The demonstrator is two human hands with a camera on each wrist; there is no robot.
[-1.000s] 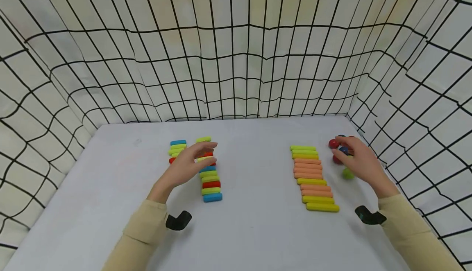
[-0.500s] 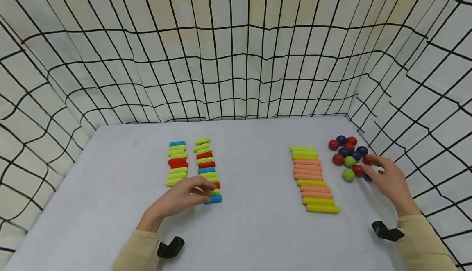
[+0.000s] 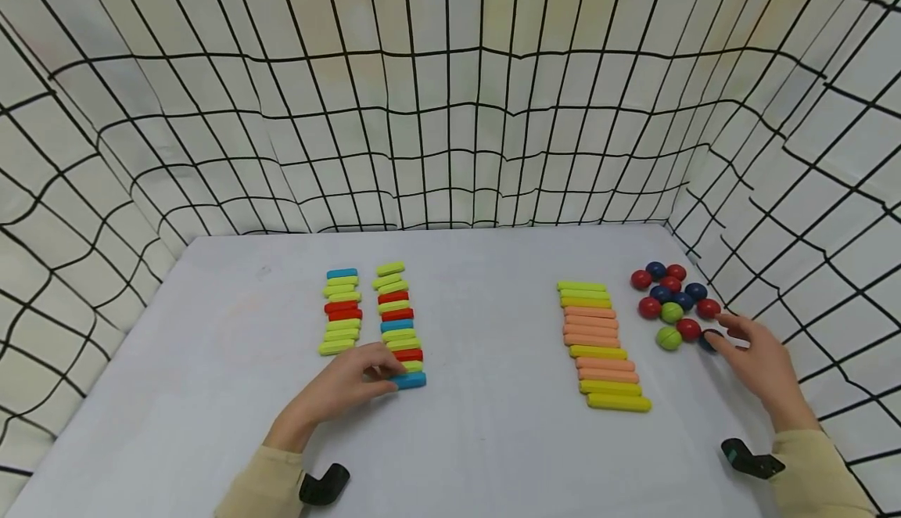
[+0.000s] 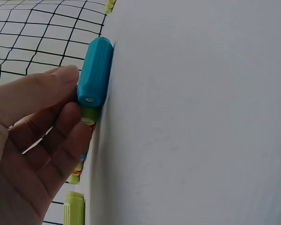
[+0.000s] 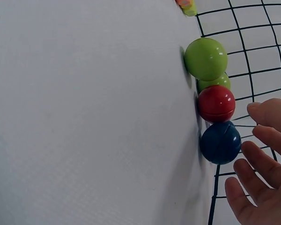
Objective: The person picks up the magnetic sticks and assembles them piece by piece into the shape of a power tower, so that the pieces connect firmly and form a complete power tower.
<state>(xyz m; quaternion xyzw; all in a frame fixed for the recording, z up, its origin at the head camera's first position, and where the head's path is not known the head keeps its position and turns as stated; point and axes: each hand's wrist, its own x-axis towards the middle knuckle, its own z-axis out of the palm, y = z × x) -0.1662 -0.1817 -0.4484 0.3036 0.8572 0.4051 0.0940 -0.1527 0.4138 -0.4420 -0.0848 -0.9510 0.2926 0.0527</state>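
Observation:
My left hand is at the near end of a column of short coloured sticks. Its thumb and fingers are close about the left end of a blue faceted stick, which lies on the table. In the left wrist view the thumb tip is right at the stick's side, leaving its length uncovered. My right hand is at the right edge of a cluster of shiny balls. Its spread, gently bent fingers surround a dark blue ball with a seam, beside a red ball.
A second column of short sticks lies left of the first. Longer yellow and orange sticks line up right of centre. Red, blue and green balls fill the far right. White walls with black netting enclose the white table.
My left hand has come down and nearer, from over the stick column to its closest blue stick. My right hand has moved right and nearer, off the balls' middle to the dark blue one.

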